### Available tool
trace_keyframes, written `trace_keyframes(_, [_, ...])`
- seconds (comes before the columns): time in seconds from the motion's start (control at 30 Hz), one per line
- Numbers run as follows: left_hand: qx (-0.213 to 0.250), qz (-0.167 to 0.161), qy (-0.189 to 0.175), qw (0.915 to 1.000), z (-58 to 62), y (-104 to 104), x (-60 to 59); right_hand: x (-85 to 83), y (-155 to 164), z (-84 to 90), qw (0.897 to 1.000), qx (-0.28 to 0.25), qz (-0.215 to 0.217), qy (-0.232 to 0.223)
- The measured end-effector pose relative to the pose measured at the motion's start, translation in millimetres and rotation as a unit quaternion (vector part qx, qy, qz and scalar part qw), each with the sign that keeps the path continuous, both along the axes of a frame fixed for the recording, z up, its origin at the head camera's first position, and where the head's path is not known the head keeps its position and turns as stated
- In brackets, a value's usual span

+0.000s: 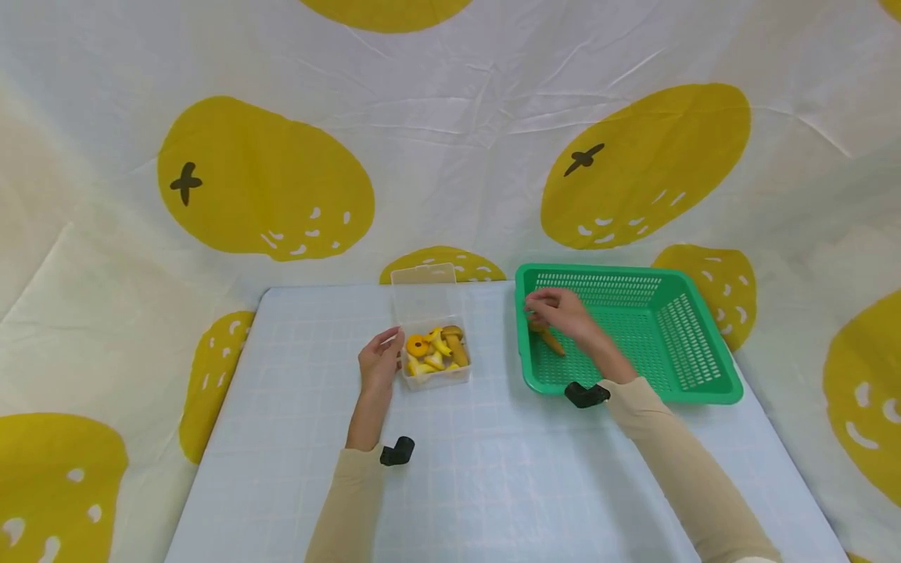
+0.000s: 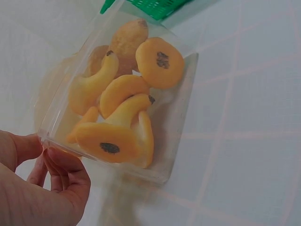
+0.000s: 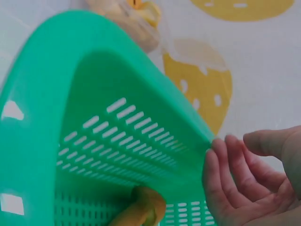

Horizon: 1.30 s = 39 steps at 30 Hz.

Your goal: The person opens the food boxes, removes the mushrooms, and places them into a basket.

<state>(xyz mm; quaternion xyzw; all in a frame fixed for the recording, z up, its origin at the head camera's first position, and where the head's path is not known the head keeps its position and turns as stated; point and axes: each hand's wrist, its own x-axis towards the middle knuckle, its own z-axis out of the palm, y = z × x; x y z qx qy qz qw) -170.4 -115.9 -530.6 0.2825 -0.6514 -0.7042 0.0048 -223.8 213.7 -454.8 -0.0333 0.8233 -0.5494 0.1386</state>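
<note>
A clear plastic box (image 1: 436, 378) with its lid raised stands on the table, holding several yellow and brown mushrooms (image 2: 124, 110) that look like models. My left hand (image 1: 381, 358) is at the box's left side; in the left wrist view its thumb and fingertips pinch the box's corner. Over the left end of a green basket (image 1: 524, 344) hovers my right hand (image 1: 561, 310), holding nothing, fingers loosely bent. Below it on the basket floor lies an orange-brown mushroom (image 3: 141, 207), partly cut off by the right wrist view's edge.
The box's transparent lid (image 1: 425, 293) leans up at the back, near the patterned cloth (image 1: 457, 156) behind the table. A strip of pale checked tabletop (image 1: 493, 336) separates box and basket. The basket's raised rim (image 1: 633, 270) surrounds its slotted walls.
</note>
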Motion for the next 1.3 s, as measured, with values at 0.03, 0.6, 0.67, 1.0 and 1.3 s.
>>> trace_keyframes(0.03, [-0.001, 0.000, -0.001, 1.0000, 0.1, 0.0, -0.3, 0.2, -3.6, 0.4, 1.000, -0.006, 0.000, 0.006])
trace_keyframes(0.6, [0.011, 0.001, 0.011, 0.9999, -1.2, -0.7, -1.6, 6.7, -59.3, -4.4, 0.997, -0.030, 0.040, 0.054])
trace_keyframes(0.67, [0.011, 0.002, 0.010, 0.9999, -1.5, -1.1, -1.8, 7.7, -67.0, -5.0, 0.997, -0.027, 0.051, 0.059])
trace_keyframes(1.0, [0.013, -0.002, 0.008, 0.9999, -0.8, -1.7, -0.2, 13.3, -99.6, -14.8, 0.991, -0.017, 0.103, 0.089])
trace_keyframes(1.3, [0.015, -0.002, -0.001, 0.9999, -0.5, -1.5, 2.2, 21.6, -119.8, -23.2, 0.975, 0.064, 0.173, 0.122])
